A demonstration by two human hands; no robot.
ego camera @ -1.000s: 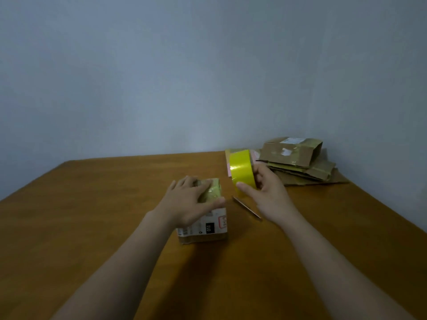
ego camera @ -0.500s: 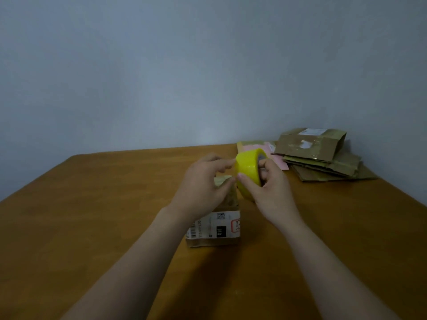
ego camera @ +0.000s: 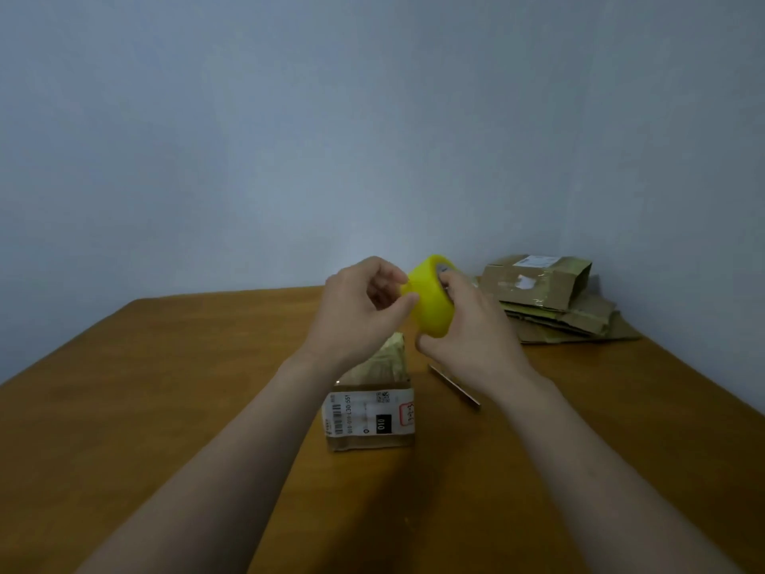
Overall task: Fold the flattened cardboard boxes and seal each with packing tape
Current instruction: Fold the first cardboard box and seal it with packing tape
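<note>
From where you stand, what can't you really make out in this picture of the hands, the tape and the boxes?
- Loose end of the yellow tape roll: head view, hidden by the left hand and its fingertips.
- Roll's core: mostly covered by the right hand.
- Top of the small box: partly behind the left wrist, so its seal is unclear.
- Label print: too small.
- Thin stick-like item: too small to identify.
- Flattened boxes: stacked, count unclear.

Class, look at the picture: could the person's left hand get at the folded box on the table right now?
Probably yes: the left hand hovers just above the folded box with nothing between, though its fingers are busy at the tape roll.
</note>
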